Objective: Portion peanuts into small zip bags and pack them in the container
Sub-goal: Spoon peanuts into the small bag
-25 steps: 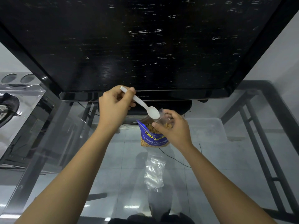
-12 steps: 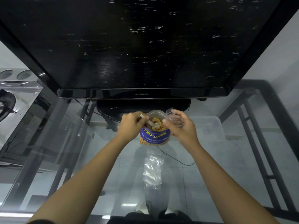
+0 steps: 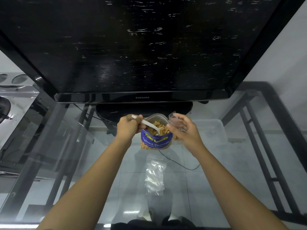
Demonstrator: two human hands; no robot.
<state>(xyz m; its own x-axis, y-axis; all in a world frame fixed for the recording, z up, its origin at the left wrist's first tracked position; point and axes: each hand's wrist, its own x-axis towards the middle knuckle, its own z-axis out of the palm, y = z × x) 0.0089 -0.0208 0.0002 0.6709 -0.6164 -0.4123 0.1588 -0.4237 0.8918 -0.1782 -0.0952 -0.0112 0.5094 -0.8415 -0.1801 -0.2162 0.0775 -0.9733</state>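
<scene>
A blue bag of salted peanuts [image 3: 156, 141] stands open on the glass table [image 3: 216, 171], with peanuts showing at its mouth. My left hand [image 3: 128, 127] grips a white plastic spoon [image 3: 150, 125] whose bowl dips into the peanuts. My right hand [image 3: 184, 131] holds a small clear zip bag [image 3: 173, 117] right beside the peanut bag's right edge. A pile of empty clear zip bags [image 3: 155, 175] lies flat on the glass nearer to me. A clear plastic container [image 3: 214, 130] sits to the right, behind my right hand.
A large black television [image 3: 142, 47] on a black stand [image 3: 144, 110] fills the far side of the table. A shiny steel stove [image 3: 15, 100] is at the left. The table's black metal frame [image 3: 265, 130] runs along the right.
My left hand came down from a raised position and put the spoon into the peanut bag. My right hand shifted a little to the right with the small zip bag.
</scene>
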